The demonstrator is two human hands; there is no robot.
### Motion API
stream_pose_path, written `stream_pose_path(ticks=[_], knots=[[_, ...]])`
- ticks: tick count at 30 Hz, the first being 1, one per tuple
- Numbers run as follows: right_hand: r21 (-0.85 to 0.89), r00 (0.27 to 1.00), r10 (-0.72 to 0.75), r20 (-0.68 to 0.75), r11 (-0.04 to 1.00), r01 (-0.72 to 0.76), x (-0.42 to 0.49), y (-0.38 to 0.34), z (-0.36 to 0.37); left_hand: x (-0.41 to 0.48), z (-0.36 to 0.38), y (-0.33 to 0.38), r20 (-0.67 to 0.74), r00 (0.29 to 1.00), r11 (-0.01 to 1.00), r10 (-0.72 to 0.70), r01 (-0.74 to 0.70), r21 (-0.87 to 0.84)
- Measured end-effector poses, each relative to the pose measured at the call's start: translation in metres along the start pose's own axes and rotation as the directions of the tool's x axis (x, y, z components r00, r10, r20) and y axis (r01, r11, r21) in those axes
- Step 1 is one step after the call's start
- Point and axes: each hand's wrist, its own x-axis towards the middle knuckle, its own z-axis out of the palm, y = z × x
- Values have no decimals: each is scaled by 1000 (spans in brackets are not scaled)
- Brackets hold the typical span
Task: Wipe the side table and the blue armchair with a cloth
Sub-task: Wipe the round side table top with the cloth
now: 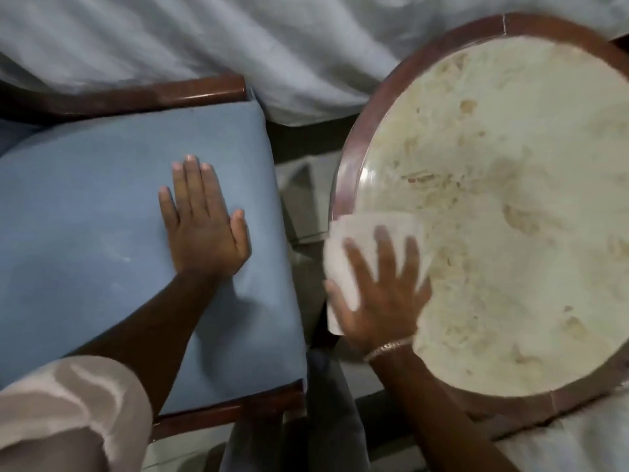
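Head view looks straight down on your two hands. Your left hand (pixel 204 223) lies flat, palm down, fingers straight and close together, on the blue armchair (pixel 102 216) seat near its right edge; it holds nothing. Your right hand (pixel 381 287) is spread wide, fingers apart, pressing a white cloth (pixel 343 253) onto the left edge of the round counter (pixel 510 206). That hand and the cloth are blurred. The cloth overlaps the counter's brown rim (pixel 350 165) and part of the pale, mottled top. A bracelet (pixel 388 347) sits on your right wrist. White sheets (pixel 238 46) lie beyond both pieces of furniture. A light sleeve (pixel 68 410) covers your left upper forearm.
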Motion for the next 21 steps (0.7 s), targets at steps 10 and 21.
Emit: stream_pose_path(ticks=[10,21], knots=[[-14,1000,-7,-23,1000,7,18,-8,20,0,-12,4,0,1000,999,24,-24,-25],[207,517,853,78,493,-845,25,204,-1,8,-63,188,69,920,863,385,-332,-380]])
